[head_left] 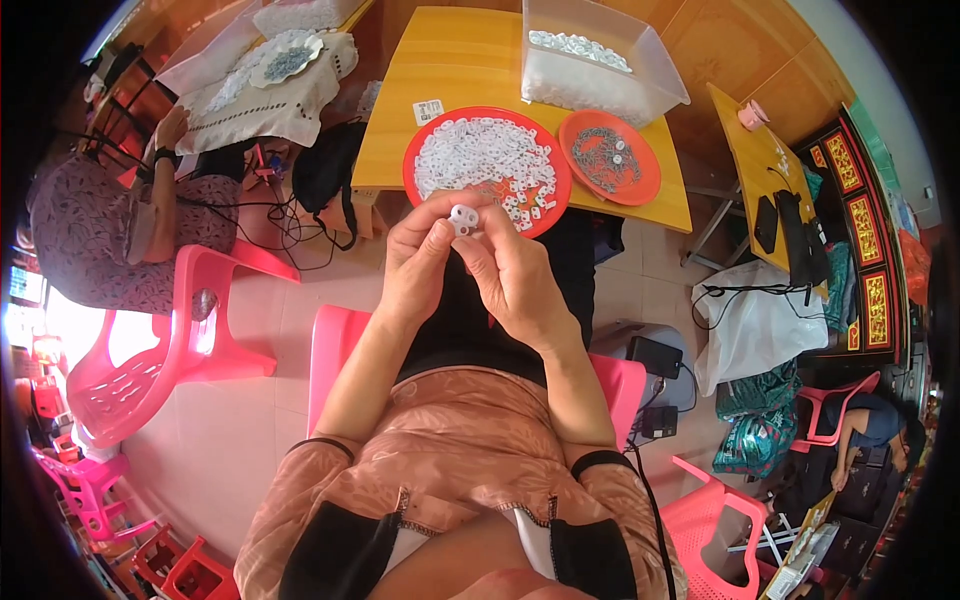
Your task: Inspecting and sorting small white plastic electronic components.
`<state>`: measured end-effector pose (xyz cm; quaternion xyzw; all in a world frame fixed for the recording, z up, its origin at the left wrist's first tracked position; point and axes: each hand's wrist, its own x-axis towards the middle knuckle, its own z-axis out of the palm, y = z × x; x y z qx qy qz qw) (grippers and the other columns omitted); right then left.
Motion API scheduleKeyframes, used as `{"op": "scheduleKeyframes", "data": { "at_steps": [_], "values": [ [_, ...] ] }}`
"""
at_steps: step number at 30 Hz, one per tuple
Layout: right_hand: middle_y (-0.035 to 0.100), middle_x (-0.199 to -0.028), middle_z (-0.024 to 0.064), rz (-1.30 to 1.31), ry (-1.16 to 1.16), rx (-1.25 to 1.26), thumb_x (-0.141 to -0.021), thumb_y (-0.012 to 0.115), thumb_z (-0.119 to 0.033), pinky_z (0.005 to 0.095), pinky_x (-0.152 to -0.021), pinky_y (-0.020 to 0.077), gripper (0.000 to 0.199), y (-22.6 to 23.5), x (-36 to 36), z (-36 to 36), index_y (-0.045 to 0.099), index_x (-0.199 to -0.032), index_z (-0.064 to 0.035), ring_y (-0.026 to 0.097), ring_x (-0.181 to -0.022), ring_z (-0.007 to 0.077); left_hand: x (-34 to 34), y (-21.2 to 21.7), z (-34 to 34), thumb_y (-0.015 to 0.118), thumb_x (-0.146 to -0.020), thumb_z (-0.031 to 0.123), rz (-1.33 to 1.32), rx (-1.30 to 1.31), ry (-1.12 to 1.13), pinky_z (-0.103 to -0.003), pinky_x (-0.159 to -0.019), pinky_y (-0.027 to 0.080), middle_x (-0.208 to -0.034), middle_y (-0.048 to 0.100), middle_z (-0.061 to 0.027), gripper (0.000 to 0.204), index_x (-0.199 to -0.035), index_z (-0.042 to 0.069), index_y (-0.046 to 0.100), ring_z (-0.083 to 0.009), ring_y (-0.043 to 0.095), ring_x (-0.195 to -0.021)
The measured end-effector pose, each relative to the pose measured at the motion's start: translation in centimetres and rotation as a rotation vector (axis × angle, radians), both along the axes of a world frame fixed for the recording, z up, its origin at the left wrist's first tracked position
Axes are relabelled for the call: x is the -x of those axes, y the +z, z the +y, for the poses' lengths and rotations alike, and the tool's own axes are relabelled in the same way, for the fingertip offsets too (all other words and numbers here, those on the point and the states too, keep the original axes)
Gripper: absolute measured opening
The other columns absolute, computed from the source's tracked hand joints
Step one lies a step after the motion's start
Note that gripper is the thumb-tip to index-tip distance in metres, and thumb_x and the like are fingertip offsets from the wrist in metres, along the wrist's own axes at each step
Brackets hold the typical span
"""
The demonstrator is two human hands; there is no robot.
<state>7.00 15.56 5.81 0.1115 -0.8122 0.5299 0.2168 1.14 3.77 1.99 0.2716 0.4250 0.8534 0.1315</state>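
Note:
My left hand (pixel 416 262) and my right hand (pixel 516 278) meet above the near edge of a red round tray (pixel 412 170). Between the fingertips of both is a small white plastic piece with round holes (pixel 462 216). The fingers are closed around it, and they partly hide it. Many small white plastic pieces (pixel 480 155) are heaped in the tray, thinning out at its near right side. Touching or close beside it on the right is an orange-red plate (pixel 648 180) with small grey metal parts (pixel 603 160).
The trays stand on a yellow table (pixel 440 60), with a label (pixel 428 111) and a clear plastic bin (pixel 650 90) of white pieces behind. A person (pixel 110 220) sits at a cloth-covered table on the left, near a pink chair (pixel 190 340). Cables cross the floor. Another person (pixel 870 430) is at far right.

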Motion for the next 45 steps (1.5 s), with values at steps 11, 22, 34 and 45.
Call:
{"op": "scheduleKeyframes", "data": {
  "at_steps": [11,22,34,45],
  "values": [
    [0.058,-0.07,0.0166,0.155,-0.054,-0.103,-0.09,0.057,-0.011,0.0397,-0.052,0.0456,0.017,-0.9,0.3,-0.1,0.048,-0.099,-0.0001,0.061,-0.064,0.0343,0.0,0.5,-0.1,0.058,-0.089,0.04,0.064,0.009,-0.023,-0.035,-0.097,0.038,-0.116,0.055,-0.0139,0.05,-0.114,-0.003,0.054,-0.0221,0.051,-0.111],
    [0.052,-0.063,0.0091,0.319,-0.173,-0.289,-0.085,0.061,-0.015,0.0347,-0.048,0.0445,0.018,-1.6,0.6,0.1,0.048,-0.088,-0.0021,0.056,-0.055,0.0244,-0.1,0.2,0.2,0.056,-0.091,0.035,0.091,-0.02,-0.036,-0.035,-0.096,0.039,-0.114,0.058,-0.0115,0.042,-0.111,-0.002,0.059,-0.0205,0.052,-0.108],
    [0.054,-0.062,0.0094,0.422,-0.231,-0.329,-0.084,0.056,-0.015,0.0335,-0.047,0.0457,0.013,-2.0,0.4,0.5,0.055,-0.087,-0.0026,0.056,-0.051,0.0261,-1.9,0.6,0.9,0.054,-0.092,0.034,0.048,-0.022,0.019,-0.033,-0.091,0.044,-0.113,0.061,-0.016,0.041,-0.107,-0.004,0.061,-0.0194,0.057,-0.101],
    [0.053,-0.062,0.0093,0.391,-0.243,-0.345,-0.086,0.055,-0.021,0.0337,-0.046,0.0454,0.019,-2.3,0.5,0.4,0.057,-0.09,-0.0021,0.056,-0.051,0.026,-2.5,0.1,1.6,0.05,-0.094,0.032,-0.021,-0.09,0.062,-0.034,-0.093,0.042,-0.116,0.059,-0.0192,0.041,-0.111,-0.005,0.058,-0.0208,0.057,-0.104]
  ]
}}
